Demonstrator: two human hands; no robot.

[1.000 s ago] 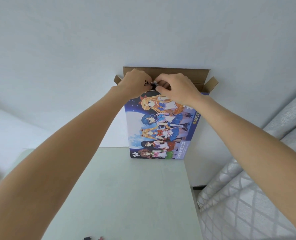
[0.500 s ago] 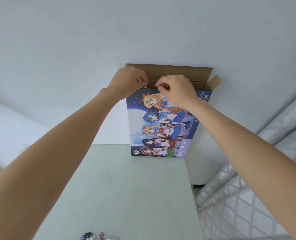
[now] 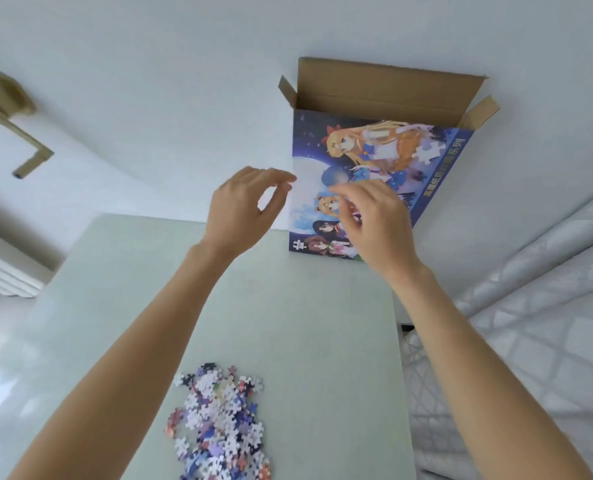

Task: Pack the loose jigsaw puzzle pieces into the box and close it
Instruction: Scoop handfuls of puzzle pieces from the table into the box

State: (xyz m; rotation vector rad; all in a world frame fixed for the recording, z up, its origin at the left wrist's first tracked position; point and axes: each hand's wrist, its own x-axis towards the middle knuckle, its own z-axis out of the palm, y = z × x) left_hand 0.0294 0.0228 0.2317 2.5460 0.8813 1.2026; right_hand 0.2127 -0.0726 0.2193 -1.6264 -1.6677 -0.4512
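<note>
A: Box?

B: Puzzle box (image 3: 374, 174) stands upright at the far end of the worktop (image 3: 322, 323), upper right of centre in the frame, leaning back on or right against the white wall (image 3: 149, 81). Printed front with cartoon figures faces the camera. Top is open: brown back flap (image 3: 385, 88) up, small side flaps (image 3: 286, 91) splayed out left and right.

A: Pieces?

B: Loose puzzle pieces (image 3: 218, 420) in a heap at the bottom centre of the frame, near edge of the worktop, well apart from the box. Heap runs off the lower edge.

A: Hands?

B: Both in mid frame, in the air in front of the box's lower half. Left hand (image 3: 243, 209): fingers loosely curled, thumb and forefinger tips near each other, nothing between them that I can see. Just left of the box's left edge, not touching it as far as I can tell. Right hand (image 3: 374, 223): overlaps the box front in the picture, fingers bent and slack, a bit blurred, holding nothing visible. Contact with the box: cannot tell.

A: Rest?

B: White patterned bedding (image 3: 530, 323) down the right side of the frame. Tan fixture (image 3: 7, 109) on the wall at upper left, blurred. White ribbed radiator (image 3: 0, 275) at the left edge.
</note>
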